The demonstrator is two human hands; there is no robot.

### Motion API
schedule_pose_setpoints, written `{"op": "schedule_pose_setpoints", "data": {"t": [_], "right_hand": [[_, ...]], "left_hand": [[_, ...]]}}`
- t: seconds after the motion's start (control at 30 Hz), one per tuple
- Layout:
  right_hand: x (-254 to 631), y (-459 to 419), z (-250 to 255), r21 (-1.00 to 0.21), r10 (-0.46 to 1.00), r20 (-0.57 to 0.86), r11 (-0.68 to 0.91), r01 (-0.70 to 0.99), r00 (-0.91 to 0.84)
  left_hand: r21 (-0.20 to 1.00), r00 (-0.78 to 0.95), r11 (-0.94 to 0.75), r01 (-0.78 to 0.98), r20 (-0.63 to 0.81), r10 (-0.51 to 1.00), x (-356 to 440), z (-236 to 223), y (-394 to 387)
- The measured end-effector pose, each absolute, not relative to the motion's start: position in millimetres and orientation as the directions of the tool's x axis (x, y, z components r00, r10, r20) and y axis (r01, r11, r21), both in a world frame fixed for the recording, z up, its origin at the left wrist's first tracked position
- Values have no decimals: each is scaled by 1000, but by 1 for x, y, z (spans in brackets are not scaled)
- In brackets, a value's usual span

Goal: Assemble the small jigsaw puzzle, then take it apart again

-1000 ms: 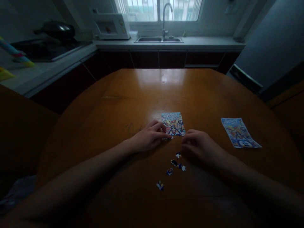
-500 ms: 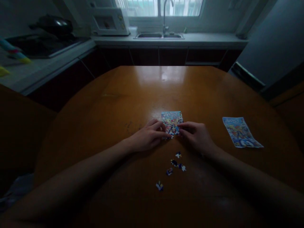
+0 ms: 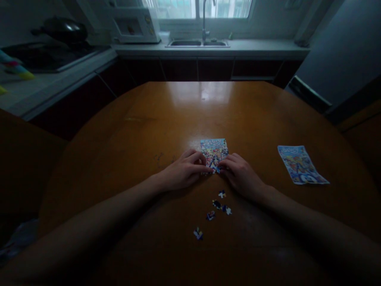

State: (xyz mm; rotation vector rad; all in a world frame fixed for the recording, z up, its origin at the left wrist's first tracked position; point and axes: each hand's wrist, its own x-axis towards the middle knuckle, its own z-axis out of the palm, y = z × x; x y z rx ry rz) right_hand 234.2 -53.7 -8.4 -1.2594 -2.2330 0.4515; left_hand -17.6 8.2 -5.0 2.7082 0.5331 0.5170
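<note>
A partly assembled jigsaw puzzle [image 3: 213, 150] with a colourful cartoon print lies on the wooden table. My left hand [image 3: 186, 170] grips its lower left edge, thumb along the bottom and fingers bent over the side. At the lower right, my right hand [image 3: 239, 172] pinches a small blue jigsaw piece [image 3: 218, 169] against the puzzle's bottom edge; the fingers partly hide it. Several loose pieces lie nearer to me, among them a dark piece [image 3: 217, 204], a white and purple piece [image 3: 227, 209] and a separate piece [image 3: 198, 233] closest to me.
A creased printed sheet [image 3: 302, 165] with a similar picture lies at the right on the table [image 3: 166, 115]. Beyond the table are a counter with a sink [image 3: 198, 43], a microwave [image 3: 133, 26] and a stove with a black wok [image 3: 64, 29].
My right hand has moved slightly left and down with the blue piece, to the puzzle's bottom edge near my left thumb. The left hand stays on the puzzle.
</note>
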Motion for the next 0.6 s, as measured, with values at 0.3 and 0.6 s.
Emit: {"op": "schedule_pose_setpoints", "data": {"t": [0.3,0.6], "right_hand": [[231,-55,-8,-508,868,253,495,705,-428],[232,-54,-8,-531,879,214,471,705,-426]], "left_hand": [[379,865,-880,286,292,407,-18,-8,10],[384,868,-874,299,271,416,-18,-7,9]]}}
